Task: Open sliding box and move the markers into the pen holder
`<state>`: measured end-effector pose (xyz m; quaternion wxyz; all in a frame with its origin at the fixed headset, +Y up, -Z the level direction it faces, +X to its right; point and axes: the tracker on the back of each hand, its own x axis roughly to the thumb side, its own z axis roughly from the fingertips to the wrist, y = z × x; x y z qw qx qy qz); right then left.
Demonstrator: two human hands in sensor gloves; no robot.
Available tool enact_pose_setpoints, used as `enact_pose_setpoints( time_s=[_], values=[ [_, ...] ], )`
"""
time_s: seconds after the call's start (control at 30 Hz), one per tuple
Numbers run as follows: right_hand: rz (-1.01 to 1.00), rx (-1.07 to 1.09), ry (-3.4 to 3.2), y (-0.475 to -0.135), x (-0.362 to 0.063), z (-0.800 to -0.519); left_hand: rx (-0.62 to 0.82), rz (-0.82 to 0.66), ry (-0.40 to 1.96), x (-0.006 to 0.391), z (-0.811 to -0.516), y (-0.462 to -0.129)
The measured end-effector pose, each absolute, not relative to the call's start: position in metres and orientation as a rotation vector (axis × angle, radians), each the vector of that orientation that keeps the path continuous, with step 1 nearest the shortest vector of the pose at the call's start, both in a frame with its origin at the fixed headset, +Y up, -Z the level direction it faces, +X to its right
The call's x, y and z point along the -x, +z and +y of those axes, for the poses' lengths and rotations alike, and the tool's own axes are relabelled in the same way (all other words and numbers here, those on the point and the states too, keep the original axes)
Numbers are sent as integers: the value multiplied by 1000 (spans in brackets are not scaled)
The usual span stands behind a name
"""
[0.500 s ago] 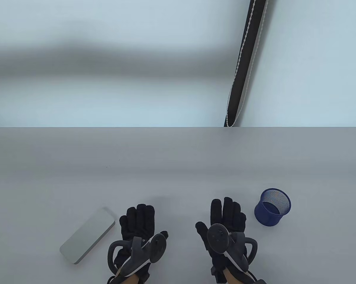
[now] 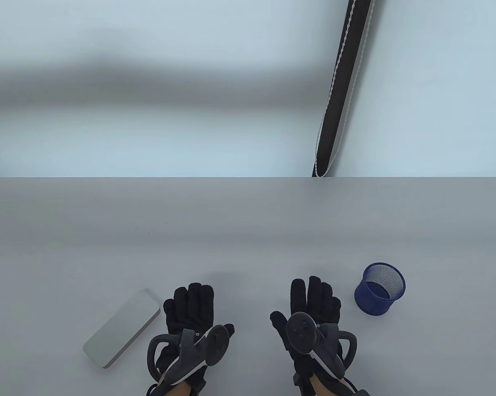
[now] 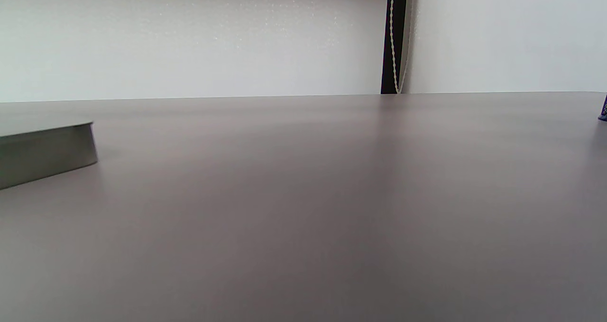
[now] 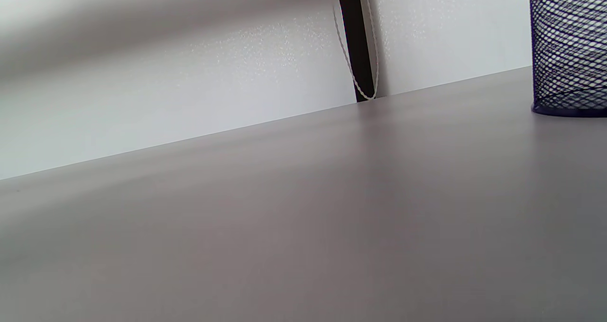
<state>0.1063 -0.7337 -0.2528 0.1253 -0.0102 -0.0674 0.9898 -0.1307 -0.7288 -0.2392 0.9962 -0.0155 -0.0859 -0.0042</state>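
A flat grey sliding box [image 2: 122,328] lies closed on the table at the lower left, its corner also visible in the left wrist view [image 3: 45,149]. No markers show. The blue mesh pen holder [image 2: 380,288] stands upright at the lower right and looks empty; it also shows at the edge of the right wrist view [image 4: 568,51]. My left hand [image 2: 192,305] lies flat just right of the box, fingers straight, holding nothing. My right hand [image 2: 313,299] lies flat just left of the pen holder, fingers straight, holding nothing.
The grey table [image 2: 248,231] stretches back to a pale wall. A dark vertical strip with a beaded cord [image 2: 338,95] hangs against the wall behind the table's far edge.
Both hands have shifted slightly left and a little forward on the table. The box and pen holder have not moved.
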Motion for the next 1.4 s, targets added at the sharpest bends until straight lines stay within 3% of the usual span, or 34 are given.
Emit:
enact_pose_setpoints(
  time_s=[0.4,0.73,1.0,1.27,1.4],
  values=[
    [-175,17,2885,-252,-106,-734,29,-68,-32,168,-707,-240],
    [-161,8,2888,-252,-104,-734,244,157,-38,218,-708,-249],
    [-139,-1,2894,-251,-103,-734,402,370,54,263,-728,-254],
    [-111,-1,2902,-251,-102,-734,607,477,119,284,-750,-258],
    [-100,-2,2901,-251,-102,-734,639,502,106,287,-756,-258]
  ],
)
